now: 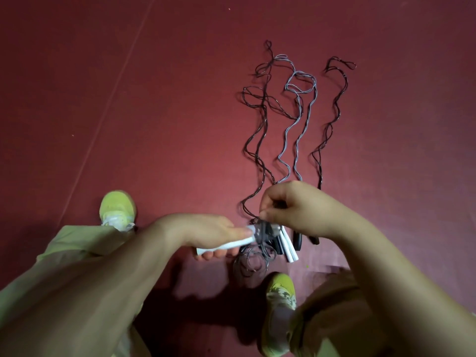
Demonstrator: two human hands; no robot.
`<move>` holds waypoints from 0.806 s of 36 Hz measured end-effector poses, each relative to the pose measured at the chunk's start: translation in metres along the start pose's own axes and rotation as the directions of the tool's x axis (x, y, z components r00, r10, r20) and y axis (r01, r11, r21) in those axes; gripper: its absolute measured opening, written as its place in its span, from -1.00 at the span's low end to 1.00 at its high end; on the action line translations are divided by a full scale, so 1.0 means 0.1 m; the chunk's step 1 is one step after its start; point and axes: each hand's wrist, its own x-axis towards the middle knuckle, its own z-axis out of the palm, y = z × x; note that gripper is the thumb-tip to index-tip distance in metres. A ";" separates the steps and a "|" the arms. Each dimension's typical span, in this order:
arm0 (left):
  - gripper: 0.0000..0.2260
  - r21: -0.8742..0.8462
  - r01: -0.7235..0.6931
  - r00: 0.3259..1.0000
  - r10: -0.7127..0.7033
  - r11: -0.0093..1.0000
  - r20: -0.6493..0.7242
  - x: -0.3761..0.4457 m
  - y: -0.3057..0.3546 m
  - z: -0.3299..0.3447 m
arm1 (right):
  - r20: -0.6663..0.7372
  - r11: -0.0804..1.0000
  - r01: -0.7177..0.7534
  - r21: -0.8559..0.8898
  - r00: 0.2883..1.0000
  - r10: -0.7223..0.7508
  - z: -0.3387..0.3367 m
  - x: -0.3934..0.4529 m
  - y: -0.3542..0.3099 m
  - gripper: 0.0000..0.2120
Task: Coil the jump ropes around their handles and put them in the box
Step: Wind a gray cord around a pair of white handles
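Sneakers of yellow-green frame the scene — the left shoe (118, 210) planted on the dark red floor (154, 99), pale trouser legs below it. Just to its right, the person's left hand (206, 234) has its grip curled round the white handles (224, 246) of a jump rope, held level above the floor, a few turns of dark cord (260, 234) already wound on their far end and loose loops hanging beneath. Touching that coil from above, the right hand (293, 207) pinches the cord between thumb and fingertips. Beyond the hands, more jump ropes (296, 117) lie stretched away across the floor in wavy lines — dark ones either side of a grey-blue one — with their black and white handles partly hidden under the right wrist. The right shoe (280, 300) sits near the bottom edge.
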 end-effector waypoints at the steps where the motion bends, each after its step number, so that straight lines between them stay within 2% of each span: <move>1: -0.59 0.000 -0.019 0.999 0.019 1.000 0.051 -0.03 0.03 0.03 | 0.023 0.996 -0.003 0.094 1.000 0.001 -0.01 0.00 0.01 -0.82; 5: -0.59 -0.060 -0.144 0.965 0.153 0.988 0.211 -0.14 0.13 0.11 | 0.119 0.931 -0.014 0.364 0.992 -0.031 -0.01 0.03 0.13 -0.77; 7: -0.56 -0.146 -0.202 0.932 0.235 0.969 0.276 -0.19 0.14 0.08 | 0.177 0.858 -0.064 0.509 0.984 -0.032 0.00 0.04 0.20 -0.72; 9: -0.48 -0.333 -0.229 0.871 0.345 0.915 0.350 -0.23 0.10 0.01 | 0.223 0.741 -0.114 0.662 0.973 -0.049 0.04 0.06 0.23 -0.74; 11: -0.44 -0.529 -0.227 0.799 0.467 0.818 0.379 -0.26 0.04 -0.07 | 0.205 0.575 -0.143 0.806 0.978 -0.044 0.08 0.08 0.23 -0.77; 14: -0.46 -0.718 -0.217 0.767 0.571 0.661 0.294 -0.25 -0.01 -0.17 | 0.135 0.338 -0.127 0.933 0.991 0.000 0.10 0.11 0.19 -0.78; 16: -0.45 -0.781 -0.248 0.794 0.582 0.573 0.174 -0.24 -0.01 -0.23 | 0.081 0.199 -0.074 0.977 0.996 -0.028 0.09 0.14 0.19 -0.59; 17: -0.45 -0.799 -0.260 0.819 0.562 0.543 0.115 -0.24 0.00 -0.25 | 0.062 0.168 -0.053 0.984 0.997 -0.052 0.09 0.15 0.19 -0.48; 18: -0.44 -0.809 -0.265 0.850 0.523 0.525 0.061 -0.23 0.01 -0.26 | 0.052 0.176 -0.040 0.984 0.997 -0.064 0.10 0.17 0.19 -0.38; 19: -0.44 -0.808 -0.270 0.880 0.475 0.524 0.014 -0.22 0.02 -0.27 | 0.039 0.232 -0.025 0.972 0.998 -0.055 0.12 0.18 0.19 -0.28; 20: -0.44 -0.795 -0.276 0.903 0.428 0.540 -0.023 -0.22 0.04 -0.26 | 0.016 0.342 -0.008 0.940 1.000 -0.021 0.14 0.19 0.19 -0.25; 22: -0.46 -0.742 -0.290 0.935 0.345 0.605 -0.085 -0.21 0.08 -0.24 | -0.077 0.597 0.009 0.802 0.993 0.089 0.20 0.18 0.18 -0.42; 23: -0.47 -0.698 -0.303 0.944 0.307 0.649 -0.124 -0.19 0.10 -0.22 | -0.130 0.678 0.005 0.735 0.982 0.134 0.22 0.18 0.17 -0.53; 25: -0.49 -0.601 -0.320 0.947 0.237 0.732 -0.216 -0.15 0.11 -0.18 | -0.171 0.765 -0.047 0.642 0.964 0.203 0.28 0.20 0.19 -0.63; 29: -0.55 -0.474 -0.302 0.929 0.144 0.827 -0.341 -0.06 0.12 -0.12 | -0.197 0.852 -0.183 0.490 0.929 0.313 0.35 0.23 0.20 -0.51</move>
